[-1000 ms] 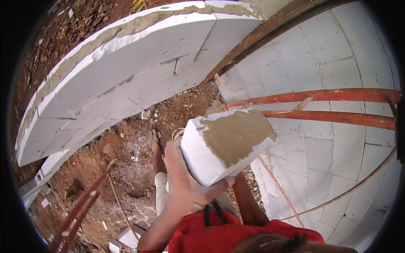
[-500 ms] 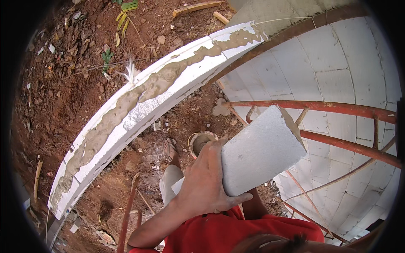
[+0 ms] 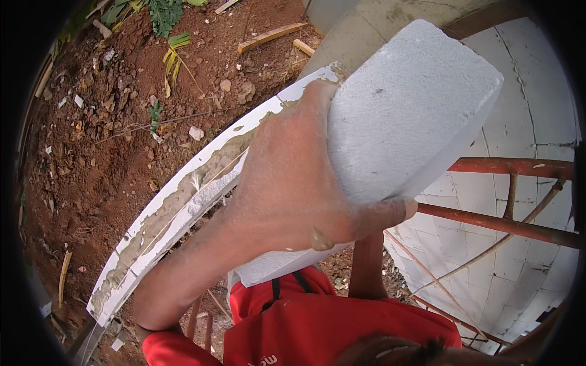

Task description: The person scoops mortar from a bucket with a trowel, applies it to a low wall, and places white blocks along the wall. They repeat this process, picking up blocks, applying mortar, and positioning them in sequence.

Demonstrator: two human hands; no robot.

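My left hand [image 3: 299,177] is wrapped across a pale grey-white lightweight concrete block [image 3: 415,110], with the thumb along its near side. A blob of wet mortar sticks near the base of the thumb. The block is held up in the air, tilted, its far end toward the upper right. My right forearm [image 3: 369,262] rises beneath the block, which hides the right hand. Behind my left hand and arm runs a low white block wall [image 3: 134,277], its top spread with a ragged bed of grey-brown mortar [image 3: 177,207].
A thin string [image 3: 163,230] stretches along the wall. Red-painted scaffold pipes [image 3: 500,227] stand at the right, before a tall white block wall [image 3: 473,256]. Beyond the low wall lies reddish soil [image 3: 91,189] with stones, plants and wood strips [image 3: 271,38].
The block and my left hand have come up and forward, larger in view, over the wall's far end. The mortar bucket and my foot are now hidden.
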